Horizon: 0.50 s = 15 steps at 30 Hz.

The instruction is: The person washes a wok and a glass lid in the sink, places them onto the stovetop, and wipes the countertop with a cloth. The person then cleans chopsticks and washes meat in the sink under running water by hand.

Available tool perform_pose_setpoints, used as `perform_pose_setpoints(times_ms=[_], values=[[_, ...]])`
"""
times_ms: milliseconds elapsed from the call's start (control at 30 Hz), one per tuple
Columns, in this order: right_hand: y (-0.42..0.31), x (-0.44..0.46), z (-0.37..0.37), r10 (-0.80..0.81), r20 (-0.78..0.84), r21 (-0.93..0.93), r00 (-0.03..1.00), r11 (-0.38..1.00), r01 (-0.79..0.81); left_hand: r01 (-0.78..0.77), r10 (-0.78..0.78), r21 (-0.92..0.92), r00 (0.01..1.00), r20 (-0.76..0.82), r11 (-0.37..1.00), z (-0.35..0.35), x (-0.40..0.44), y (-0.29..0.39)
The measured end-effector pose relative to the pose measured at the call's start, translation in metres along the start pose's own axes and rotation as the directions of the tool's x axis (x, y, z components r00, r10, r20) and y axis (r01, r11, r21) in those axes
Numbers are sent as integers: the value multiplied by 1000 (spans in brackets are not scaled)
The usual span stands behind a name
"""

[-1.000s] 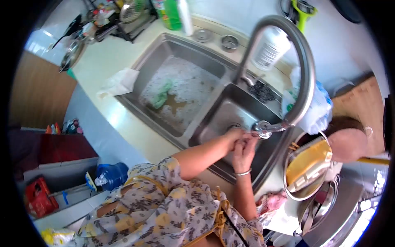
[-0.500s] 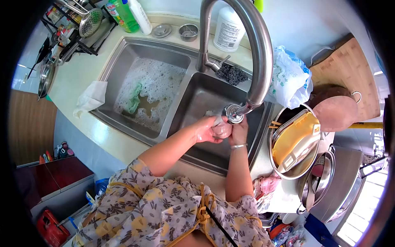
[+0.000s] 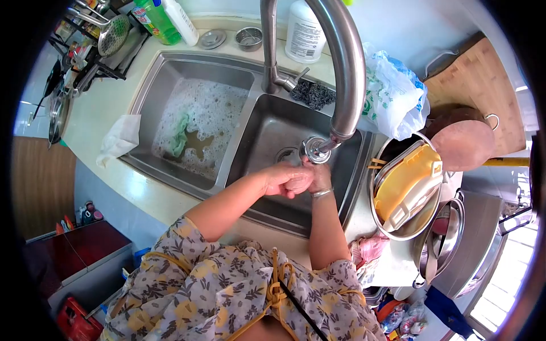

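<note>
My left hand (image 3: 280,177) and my right hand (image 3: 320,177), which has a bangle at its wrist, meet under the faucet head (image 3: 315,150), over the right sink basin (image 3: 273,122). The fingers of both are closed and pressed against each other; whatever may be between them is hidden. Both hands look wet. Below the faucet head, part of my right hand is covered. The drain (image 3: 288,154) shows just behind the hands.
Foamy water (image 3: 202,108) and a green cloth (image 3: 180,136) fill the left basin. A white cloth (image 3: 120,137) hangs over the counter edge. Bottles (image 3: 305,34) stand behind. At right are a plastic bag (image 3: 395,96), a pot (image 3: 398,233) holding a yellow item (image 3: 401,182), and a cutting board (image 3: 483,91).
The view has shifted, so the sink appears further left and higher than at first. Both hands have changed their clasp under the faucet, and the drain shows more clearly than half a second ago.
</note>
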State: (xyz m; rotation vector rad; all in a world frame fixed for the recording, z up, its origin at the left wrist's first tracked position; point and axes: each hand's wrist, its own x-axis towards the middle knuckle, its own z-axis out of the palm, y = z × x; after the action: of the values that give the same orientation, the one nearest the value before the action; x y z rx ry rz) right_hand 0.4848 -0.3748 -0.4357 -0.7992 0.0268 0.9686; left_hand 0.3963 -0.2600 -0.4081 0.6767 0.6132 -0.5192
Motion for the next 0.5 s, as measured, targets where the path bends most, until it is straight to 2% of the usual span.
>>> perform_pose_setpoints(times_ms=[33,133,167,200,233,267,333,400,500], values=[[-3,0,7,-59,-41,-324,997,945,43,58,-78,111,980,185,992,-13,9,2],[13,8,1,-133,-105,-406,986,911,79,81,-178,351,951,254,933,-17,19,0],[15,8,0,-127,-110,-402,986,913,73,-272,265,719,956,127,639,-8,19,-10],[16,8,2,-122,-114,-398,986,915,67,-352,657,931,725,206,95,8,11,-8],[18,12,2,-166,-145,-562,975,825,57,31,386,991,919,-80,132,25,-2,3],[20,12,2,-166,-144,-561,975,826,58,32,387,991,919,-81,131,30,-4,2],[28,14,-4,-197,-212,-700,957,714,-8,259,429,966,873,-233,-4,38,-9,-7],[37,19,-14,-205,-247,-778,947,625,-67,251,473,967,858,-200,-46,31,-6,-16],[40,20,-15,-282,-223,-764,933,645,12,257,531,959,833,-157,-119,21,-3,-22]])
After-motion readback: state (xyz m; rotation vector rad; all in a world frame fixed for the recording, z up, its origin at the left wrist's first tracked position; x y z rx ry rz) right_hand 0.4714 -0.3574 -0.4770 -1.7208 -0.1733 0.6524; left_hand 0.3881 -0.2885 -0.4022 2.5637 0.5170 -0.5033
